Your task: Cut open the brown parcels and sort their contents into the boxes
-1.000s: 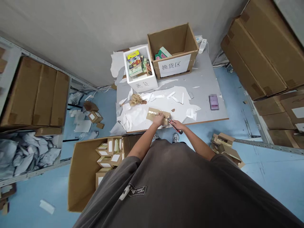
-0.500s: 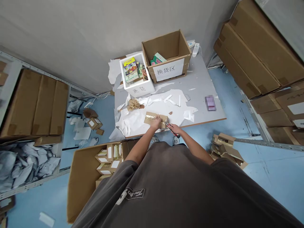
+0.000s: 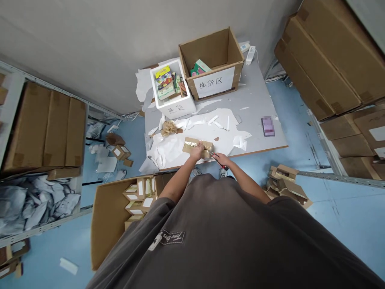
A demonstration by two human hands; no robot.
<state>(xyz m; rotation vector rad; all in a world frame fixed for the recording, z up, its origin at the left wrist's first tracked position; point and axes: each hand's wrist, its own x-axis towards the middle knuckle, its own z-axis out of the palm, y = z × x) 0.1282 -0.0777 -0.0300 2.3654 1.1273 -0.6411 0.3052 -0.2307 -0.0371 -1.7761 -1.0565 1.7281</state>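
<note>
A small taped cardboard box point(image 3: 189, 145) lies near the front edge of the table point(image 3: 255, 104). My left hand point(image 3: 197, 151) is closed on its middle, fingers over the top. Just right of the box, my right hand point(image 3: 223, 159) grips a red and black cutter point(image 3: 219, 158), whose tip is at the box's right end. White paper scraps point(image 3: 171, 148) lie under and around the box, and crumpled brown paper point(image 3: 169, 128) sits behind it to the left.
Behind are a white foam box point(image 3: 180, 108) of small packs and an open carton point(image 3: 216, 82). A pixelated purple item point(image 3: 267, 126) lies at right. A large carton point(image 3: 108, 220) of boxes stands front left; shelves point(image 3: 45, 228) flank both sides.
The view has shifted slightly. Both hands remain at the box, and the right hand with the cutter has turned a little, its tip still by the box's right end.
</note>
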